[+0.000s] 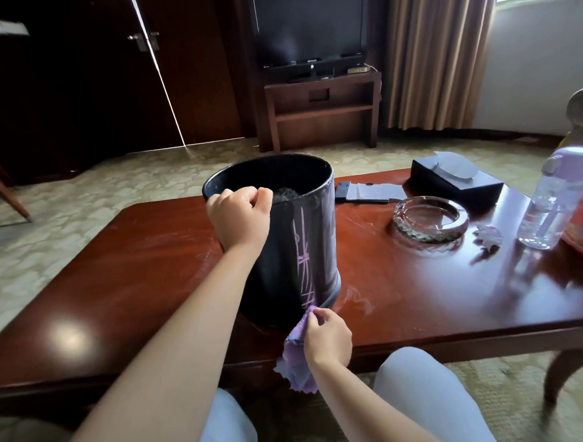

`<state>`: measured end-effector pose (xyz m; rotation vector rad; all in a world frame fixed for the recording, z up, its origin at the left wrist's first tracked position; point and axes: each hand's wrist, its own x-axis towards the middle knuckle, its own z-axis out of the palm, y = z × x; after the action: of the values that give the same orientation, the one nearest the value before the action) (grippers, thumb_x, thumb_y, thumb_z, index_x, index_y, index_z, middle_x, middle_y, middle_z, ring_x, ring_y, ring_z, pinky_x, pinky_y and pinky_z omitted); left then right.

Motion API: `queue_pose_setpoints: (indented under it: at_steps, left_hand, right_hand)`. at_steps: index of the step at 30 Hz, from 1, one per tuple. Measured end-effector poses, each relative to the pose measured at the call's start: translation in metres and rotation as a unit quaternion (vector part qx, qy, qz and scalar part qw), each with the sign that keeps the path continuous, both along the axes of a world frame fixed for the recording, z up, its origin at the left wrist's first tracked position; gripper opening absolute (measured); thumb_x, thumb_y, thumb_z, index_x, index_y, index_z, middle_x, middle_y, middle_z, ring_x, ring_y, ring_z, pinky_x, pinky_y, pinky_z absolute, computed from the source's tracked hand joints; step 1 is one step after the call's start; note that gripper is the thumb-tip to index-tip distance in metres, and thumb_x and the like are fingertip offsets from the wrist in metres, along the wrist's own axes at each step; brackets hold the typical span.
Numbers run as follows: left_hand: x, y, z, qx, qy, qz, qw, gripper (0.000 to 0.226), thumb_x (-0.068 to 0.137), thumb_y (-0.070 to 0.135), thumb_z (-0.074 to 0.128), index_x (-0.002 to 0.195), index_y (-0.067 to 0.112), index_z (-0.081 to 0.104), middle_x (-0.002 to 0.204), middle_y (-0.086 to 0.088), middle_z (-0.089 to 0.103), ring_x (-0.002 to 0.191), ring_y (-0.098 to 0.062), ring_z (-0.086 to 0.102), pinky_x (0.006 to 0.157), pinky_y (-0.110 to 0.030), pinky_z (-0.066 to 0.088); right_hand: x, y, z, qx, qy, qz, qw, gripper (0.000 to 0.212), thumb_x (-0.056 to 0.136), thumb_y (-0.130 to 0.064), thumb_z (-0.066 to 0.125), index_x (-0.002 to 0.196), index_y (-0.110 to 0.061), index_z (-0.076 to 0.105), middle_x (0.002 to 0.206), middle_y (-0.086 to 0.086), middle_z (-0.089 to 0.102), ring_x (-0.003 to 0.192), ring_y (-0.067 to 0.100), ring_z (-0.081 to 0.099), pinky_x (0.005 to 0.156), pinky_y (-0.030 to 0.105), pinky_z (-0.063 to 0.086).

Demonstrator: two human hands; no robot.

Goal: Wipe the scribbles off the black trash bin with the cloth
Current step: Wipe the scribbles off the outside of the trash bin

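The black trash bin (317, 219) stands on the dark red wooden table (133, 263), tilted slightly toward me. Pale purple scribbles (304, 254) run down its near side. My left hand (239, 216) grips the bin's near rim, fingers curled over the edge. Low at the bin's base, my right hand (326, 335) pinches a purple cloth (297, 359). The cloth's top corner touches the bottom of the scribbles, and the rest hangs over the table's front edge.
A glass ashtray (430, 218), a black tissue box (457, 181), a clear bottle with a purple cap (552, 200), a crumpled scrap (488, 236) and papers (369, 193) lie on the table's right half. My knees sit under the front edge.
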<state>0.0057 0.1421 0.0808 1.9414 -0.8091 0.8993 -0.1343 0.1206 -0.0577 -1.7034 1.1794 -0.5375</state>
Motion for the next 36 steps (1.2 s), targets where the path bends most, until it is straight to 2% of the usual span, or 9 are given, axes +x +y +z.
queue_pose_setpoints:
  at_steps: [4, 9, 12, 15, 19, 22, 26, 31, 36]
  left_hand:
    - [0.001, -0.001, -0.002, -0.009, -0.017, 0.005, 1.000, 0.039, 0.078, 0.032, 0.036, 0.045, 0.014, 0.028, 0.040, 0.009, 0.014, 0.049, -0.023, 0.028, 0.067, -0.031, 0.028]
    - [0.003, -0.001, -0.003, -0.014, -0.027, 0.003, 1.000, 0.039, 0.079, 0.031, 0.038, 0.045, 0.016, 0.027, 0.041, 0.006, 0.017, 0.049, -0.023, 0.028, 0.068, -0.031, 0.028]
    - [0.004, -0.002, -0.005, -0.026, -0.047, 0.004, 0.999, 0.039, 0.080, 0.028, 0.041, 0.045, 0.017, 0.028, 0.042, 0.004, 0.021, 0.048, -0.021, 0.026, 0.067, -0.032, 0.026]
    - [0.005, -0.003, -0.007, -0.034, -0.058, 0.008, 0.998, 0.039, 0.080, 0.027, 0.043, 0.045, 0.018, 0.029, 0.041, 0.003, 0.022, 0.048, -0.021, 0.026, 0.065, -0.031, 0.025]
    - [0.006, -0.003, -0.006, -0.033, -0.059, 0.004, 0.998, 0.040, 0.081, 0.027, 0.042, 0.045, 0.018, 0.027, 0.041, 0.004, 0.022, 0.047, -0.021, 0.026, 0.067, -0.032, 0.027]
    - [0.005, -0.003, -0.006, -0.034, -0.059, 0.006, 0.998, 0.040, 0.081, 0.027, 0.042, 0.045, 0.017, 0.027, 0.041, 0.004, 0.021, 0.047, -0.021, 0.026, 0.068, -0.033, 0.029]
    - [0.006, -0.004, -0.008, -0.037, -0.063, 0.006, 0.997, 0.040, 0.081, 0.027, 0.042, 0.045, 0.018, 0.027, 0.042, 0.005, 0.021, 0.048, -0.021, 0.026, 0.068, -0.033, 0.029]
    - [0.005, -0.004, -0.007, -0.038, -0.070, 0.010, 0.997, 0.040, 0.081, 0.026, 0.042, 0.045, 0.018, 0.027, 0.042, 0.006, 0.020, 0.048, -0.020, 0.026, 0.067, -0.032, 0.028]
    - [0.006, -0.004, -0.007, -0.037, -0.068, 0.010, 0.997, 0.040, 0.081, 0.026, 0.042, 0.046, 0.018, 0.027, 0.042, 0.005, 0.021, 0.048, -0.020, 0.026, 0.067, -0.032, 0.028]
  right_hand:
    - [0.009, 0.008, -0.001, -0.005, 0.032, 0.056, 0.998, 0.022, 0.091, -0.031, 0.051, 0.100, -0.026, 0.070, 0.102, -0.005, 0.069, 0.096, 0.017, 0.062, 0.069, 0.022, 0.040]
    - [0.007, 0.003, 0.000, 0.059, -0.042, -0.090, 0.993, 0.021, 0.094, -0.032, 0.051, 0.102, -0.024, 0.069, 0.101, 0.000, 0.069, 0.084, 0.015, 0.053, 0.070, 0.023, 0.033]
    - [0.008, -0.001, -0.002, 0.057, -0.028, -0.048, 0.997, 0.020, 0.093, -0.030, 0.053, 0.102, -0.021, 0.068, 0.102, 0.001, 0.068, 0.093, 0.020, 0.059, 0.072, 0.023, 0.035]
    - [0.010, -0.003, -0.005, 0.076, -0.030, -0.007, 0.997, 0.013, 0.089, -0.030, 0.059, 0.094, -0.024, 0.069, 0.096, -0.004, 0.068, 0.085, 0.014, 0.058, 0.070, 0.022, 0.037]
    - [0.012, -0.008, -0.005, 0.119, -0.064, -0.079, 0.988, 0.010, 0.089, -0.030, 0.060, 0.089, -0.024, 0.069, 0.089, -0.005, 0.065, 0.081, 0.015, 0.056, 0.070, 0.022, 0.038]
    - [0.012, -0.007, -0.005, 0.095, -0.051, -0.051, 0.993, 0.010, 0.089, -0.029, 0.059, 0.087, -0.024, 0.067, 0.084, -0.007, 0.060, 0.085, 0.016, 0.057, 0.071, 0.023, 0.039]
    - [0.013, -0.008, -0.003, 0.083, -0.105, -0.081, 0.988, 0.008, 0.088, -0.030, 0.062, 0.083, -0.028, 0.068, 0.084, -0.006, 0.065, 0.083, 0.016, 0.059, 0.070, 0.024, 0.041]
    - [0.011, -0.011, -0.006, 0.081, -0.052, -0.031, 0.995, 0.010, 0.088, -0.030, 0.060, 0.090, -0.025, 0.069, 0.091, -0.005, 0.066, 0.087, 0.014, 0.059, 0.071, 0.024, 0.041]
    - [0.013, -0.007, -0.004, 0.048, -0.116, -0.052, 0.991, 0.009, 0.089, -0.030, 0.061, 0.086, -0.026, 0.067, 0.083, -0.008, 0.065, 0.082, 0.013, 0.060, 0.069, 0.025, 0.044]
